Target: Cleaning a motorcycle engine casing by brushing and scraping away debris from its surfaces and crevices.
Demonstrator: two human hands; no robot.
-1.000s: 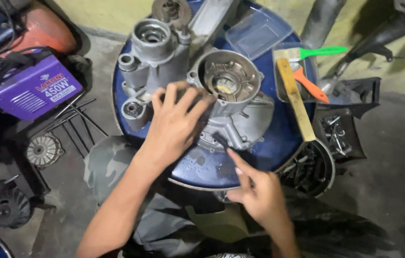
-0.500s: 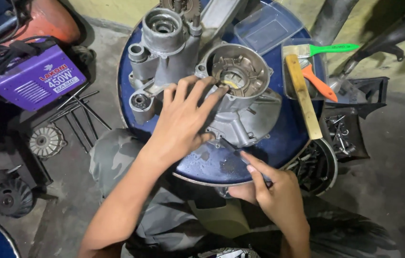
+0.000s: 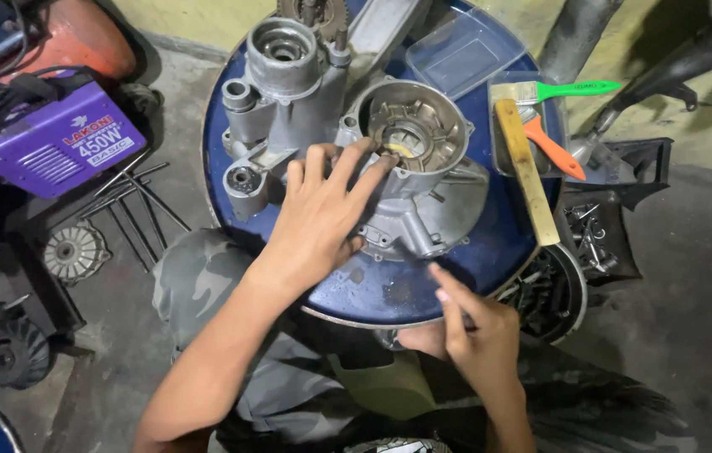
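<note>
Centrally, we log a grey engine casing [image 3: 423,180] lying on the round blue surface [image 3: 490,260]. Our left hand [image 3: 318,222] rests spread upon it, fingertips at its circular housing. Our right hand [image 3: 473,331], lower centre, hovers at the surface's rim, index finger extended, holding nothing visible. Upper right: wooden-handled brush [image 3: 526,168], green-handled brush [image 3: 578,88].
</note>
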